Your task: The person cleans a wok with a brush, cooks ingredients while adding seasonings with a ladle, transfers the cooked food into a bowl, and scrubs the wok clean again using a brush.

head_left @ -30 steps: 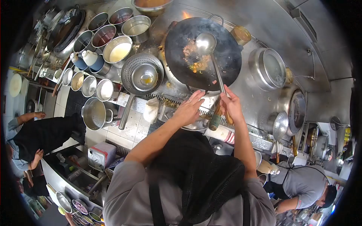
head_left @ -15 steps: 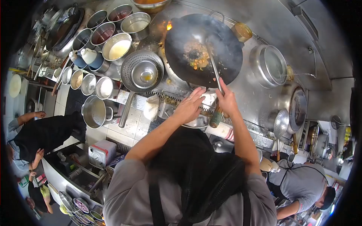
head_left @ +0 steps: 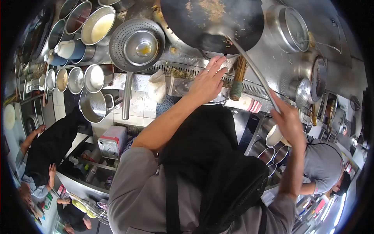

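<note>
My right hand point(head_left: 289, 121) is closed around the handle end of a long metal ladle point(head_left: 253, 64). The ladle's bowl rests low inside the black wok point(head_left: 183, 29), close to its near side. Behind it in the wok lies fried food in small brown and yellowish pieces point(head_left: 212, 11). My left hand point(head_left: 206, 84) reaches to the wok's near rim with fingers stretched out; whether the fingertips touch the rim or a handle there, I cannot tell. Just right of that hand lies a bamboo wok brush point(head_left: 237, 80) with a green-wrapped handle.
Left of the wok, a perforated strainer point(head_left: 117, 41) holds a metal bowl point(head_left: 141, 47). Metal containers and sauce bottles point(head_left: 70, 50) stand further left. A white cloth point(head_left: 157, 86) hangs at the stove edge. Co-workers stand at left and at right point(head_left: 323, 158).
My right hand has swung right and back toward me, drawing the ladle to the wok's near side. The food lies more spread out. The view has shifted, so the wok appears higher.
</note>
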{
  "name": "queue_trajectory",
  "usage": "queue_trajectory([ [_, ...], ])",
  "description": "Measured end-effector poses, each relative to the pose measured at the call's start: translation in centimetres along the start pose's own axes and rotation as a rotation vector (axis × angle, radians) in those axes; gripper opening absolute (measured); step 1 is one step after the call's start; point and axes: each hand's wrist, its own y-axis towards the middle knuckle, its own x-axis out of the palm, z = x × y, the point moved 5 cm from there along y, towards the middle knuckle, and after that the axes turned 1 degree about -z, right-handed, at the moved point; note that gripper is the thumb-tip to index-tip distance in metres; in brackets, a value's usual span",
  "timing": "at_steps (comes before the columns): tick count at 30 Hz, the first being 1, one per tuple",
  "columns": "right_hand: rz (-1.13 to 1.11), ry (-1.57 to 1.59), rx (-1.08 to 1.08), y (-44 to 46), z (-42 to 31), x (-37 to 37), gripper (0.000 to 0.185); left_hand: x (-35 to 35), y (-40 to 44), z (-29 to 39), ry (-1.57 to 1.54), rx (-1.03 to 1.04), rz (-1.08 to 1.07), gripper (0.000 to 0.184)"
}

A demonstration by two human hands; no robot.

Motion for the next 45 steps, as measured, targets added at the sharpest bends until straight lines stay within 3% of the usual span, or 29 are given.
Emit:
queue_trajectory([
  [4,0.379,0.044,-0.201,10.8,-1.4,7.7,0.058,-0.7,0.6,-0.1,0.023,0.011,-0.029,0.047],
  [7,0.441,0.050,-0.182,12.7,-1.1,7.6,0.056,-1.0,0.5,-0.1,0.021,0.015,-0.083,0.047],
  [10,0.293,-0.166,-0.125,6.2,0.9,4.7,0.063,-1.3,0.6,-0.5,-0.014,-0.008,-0.115,0.047],
  [13,0.260,-0.193,-0.132,4.8,0.6,4.1,0.066,-1.1,0.7,-0.4,-0.030,0.026,-0.040,0.047],
  [17,0.391,-0.105,-0.110,14.2,-1.1,4.7,0.069,-1.2,0.7,-0.3,-0.037,-0.013,-0.072,0.047],
  [20,0.372,-0.088,-0.185,12.5,1.1,4.3,0.068,-1.3,0.6,-0.6,-0.029,0.025,-0.076,0.044],
  [22,0.183,-0.158,-0.051,7.4,2.2,1.9,0.065,-1.7,0.6,-0.8,-0.040,0.032,-0.070,0.044],
  [25,0.173,-0.168,-0.142,1.2,2.4,-4.4,0.061,-1.7,0.9,-0.8,-0.064,0.022,-0.077,0.043],
  [26,0.104,-0.199,-0.009,-0.6,1.9,-6.2,0.061,-1.7,0.9,-0.8,-0.063,0.009,-0.079,0.043],
  [29,0.034,-0.205,0.077,-4.7,0.2,-10.3,0.064,-1.0,0.6,-0.6,-0.084,-0.018,-0.059,0.042],
  [33,0.145,-0.322,-0.022,1.8,3.6,-5.3,0.064,-0.8,1.1,0.0,-0.095,-0.042,-0.034,0.041],
  [34,0.257,-0.287,-0.116,4.8,5.4,-2.8,0.061,-0.8,1.1,0.1,-0.107,-0.056,-0.036,0.043],
  [35,0.283,-0.060,-0.161,7.4,5.5,-1.4,0.058,-0.8,1.0,0.2,-0.104,-0.055,-0.051,0.043],
  [37,0.322,0.284,0.019,10.8,5.0,1.0,0.053,-1.0,1.1,0.1,-0.087,-0.059,-0.078,0.043],
  [38,0.402,0.381,-0.028,12.4,4.8,2.4,0.051,-1.4,1.0,0.0,-0.134,-0.059,-0.079,0.045],
  [41,0.500,0.226,-0.047,16.5,2.8,5.4,0.055,-2.5,1.0,-0.2,-0.176,-0.058,0.009,0.046],
  [45,0.193,0.673,-0.074,16.0,4.1,6.7,0.058,-2.5,0.7,0.3,-0.030,-0.097,0.005,0.047],
])
